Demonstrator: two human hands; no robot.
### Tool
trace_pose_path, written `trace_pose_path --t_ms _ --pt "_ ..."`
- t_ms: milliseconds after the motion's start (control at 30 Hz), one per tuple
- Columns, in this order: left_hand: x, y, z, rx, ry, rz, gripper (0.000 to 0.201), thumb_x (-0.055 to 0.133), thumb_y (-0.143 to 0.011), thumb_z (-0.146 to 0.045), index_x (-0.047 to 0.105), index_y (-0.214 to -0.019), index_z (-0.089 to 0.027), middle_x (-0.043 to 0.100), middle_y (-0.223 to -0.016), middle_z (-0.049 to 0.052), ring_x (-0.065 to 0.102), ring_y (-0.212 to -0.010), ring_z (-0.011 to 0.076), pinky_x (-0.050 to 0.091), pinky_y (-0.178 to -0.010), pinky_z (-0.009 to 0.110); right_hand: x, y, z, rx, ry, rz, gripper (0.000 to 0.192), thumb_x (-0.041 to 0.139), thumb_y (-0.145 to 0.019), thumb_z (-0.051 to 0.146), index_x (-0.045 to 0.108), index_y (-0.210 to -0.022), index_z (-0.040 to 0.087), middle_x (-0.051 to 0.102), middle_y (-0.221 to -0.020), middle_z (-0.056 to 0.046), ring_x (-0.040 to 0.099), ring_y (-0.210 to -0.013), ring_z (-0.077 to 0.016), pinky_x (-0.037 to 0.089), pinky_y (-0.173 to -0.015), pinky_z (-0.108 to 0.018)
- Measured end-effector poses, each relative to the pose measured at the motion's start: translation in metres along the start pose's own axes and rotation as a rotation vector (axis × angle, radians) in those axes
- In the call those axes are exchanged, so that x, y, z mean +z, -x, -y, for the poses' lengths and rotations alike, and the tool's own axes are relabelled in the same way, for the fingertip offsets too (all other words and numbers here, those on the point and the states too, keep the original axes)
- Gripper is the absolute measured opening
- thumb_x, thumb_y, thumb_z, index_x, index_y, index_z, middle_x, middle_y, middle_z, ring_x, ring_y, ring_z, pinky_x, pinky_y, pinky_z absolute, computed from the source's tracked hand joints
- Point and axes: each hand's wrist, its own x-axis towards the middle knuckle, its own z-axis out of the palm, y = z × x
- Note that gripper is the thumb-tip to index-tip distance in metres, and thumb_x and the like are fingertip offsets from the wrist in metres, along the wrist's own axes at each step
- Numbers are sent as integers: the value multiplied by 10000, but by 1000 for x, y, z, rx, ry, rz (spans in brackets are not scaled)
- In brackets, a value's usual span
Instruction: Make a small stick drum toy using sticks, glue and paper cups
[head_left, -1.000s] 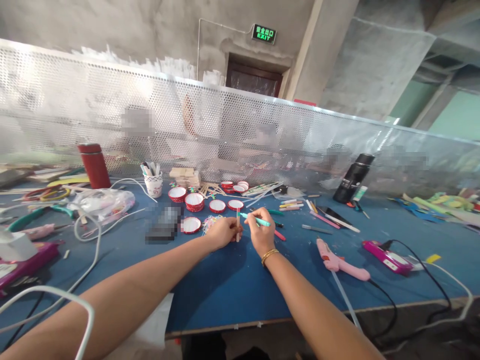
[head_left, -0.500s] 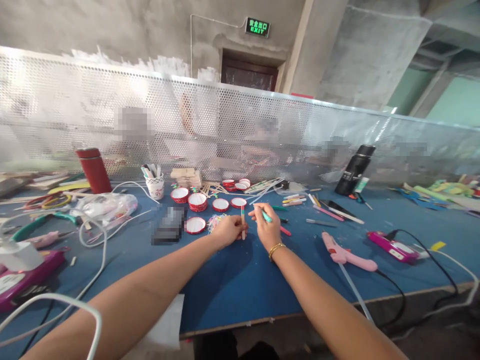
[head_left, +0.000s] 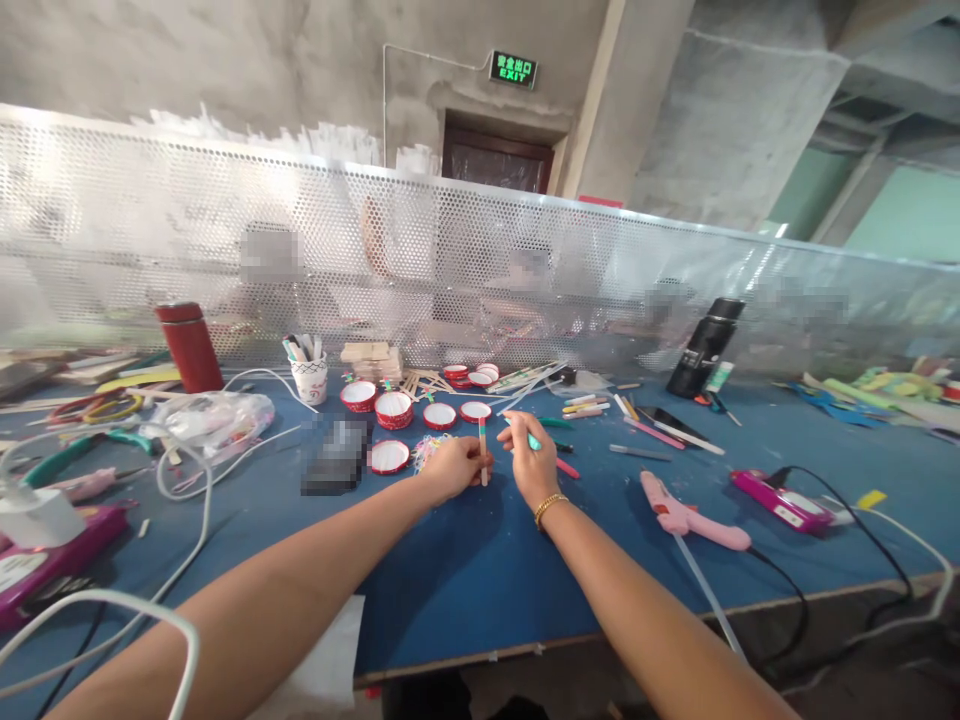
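Your left hand (head_left: 450, 468) has its fingers (head_left: 474, 462) pinched narrow around a flat wooden stick (head_left: 482, 448), which stands nearly upright with its lower end near the blue table (head_left: 480, 570); its upper part is coloured in bands, and it rises clear above your fingertips. Your right hand (head_left: 531, 462) sits just right of the stick, fingers curled closed around a teal marker (head_left: 531, 439); the marker's end shows above your knuckles, close to the stick, though whether it touches cannot be told. A gold bracelet (head_left: 547, 508) circles that wrist. Just beyond your left fingers lie red-rimmed round lids (head_left: 392, 408) and a tangle of coloured bands (head_left: 429, 447); well right of your right fingers rests a pink glue gun (head_left: 688, 514); far to your left stands a red flask (head_left: 189, 346).
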Motion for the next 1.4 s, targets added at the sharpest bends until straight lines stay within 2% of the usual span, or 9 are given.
trace_pose_path --t_ms 100,233,433,567,700,867,1133,1400 --pt "0 2 -3 -21 5 -3 173 761 -808 -314 655 -735 -199 676 -670 -6 629 -600 138 491 -616 241 1 0 1 9 -6 -20 484 458 -997 593 730 -1006 192 686 -770 -25 614 -676 -168 519 -695 -307" --pt "0 4 -5 -49 50 -13 200 791 -789 -317 644 -723 -198 676 -672 -15 639 -610 131 501 -627 233 1 -1 -2 51 -23 -40 337 550 -924 476 686 -1054 197 698 -802 -21 632 -717 -178 523 -721 -318" --pt "-1 6 -8 -69 -7 -58 218 829 -765 -334 672 -729 -188 675 -665 -15 647 -618 128 511 -614 222 -1 -2 7 24 -55 -53 173 606 -835 390 601 -825 217 654 -710 4 599 -644 -167 483 -642 -291" --pt "-2 7 -11 -78 28 -50 236 850 -747 -326 663 -736 -183 644 -634 -35 629 -596 115 506 -604 214 -4 0 18 3 -35 12 210 583 -850 354 532 -688 231 598 -620 25 540 -588 -147 446 -618 -276" --pt "-2 7 -12 -69 35 -47 266 848 -750 -354 643 -729 -186 589 -582 -54 588 -558 108 495 -592 221 -2 1 20 -8 -77 53 145 584 -803 314 512 -701 239 582 -612 38 520 -559 -141 436 -594 -270" --pt "-4 6 -12 -50 61 -14 354 882 -697 -413 602 -702 -196 559 -573 -66 573 -560 102 487 -594 217 -1 2 19 -36 -31 63 163 580 -810 310 494 -688 247 583 -597 33 550 -583 -154 445 -615 -275" --pt "-4 4 -10 -43 68 -19 410 903 -644 -456 593 -708 -195 548 -586 -73 546 -552 93 478 -588 216 1 3 20 -37 -17 85 195 580 -825 341 490 -677 253 590 -574 36 557 -550 -154 441 -591 -273" --pt "-5 1 -5 -27 37 -17 393 890 -667 -456 603 -722 -195 570 -611 -65 555 -557 100 472 -586 220 2 3 18 -62 0 82 190 579 -825 335 498 -674 255 591 -571 35 560 -556 -161 438 -589 -271"
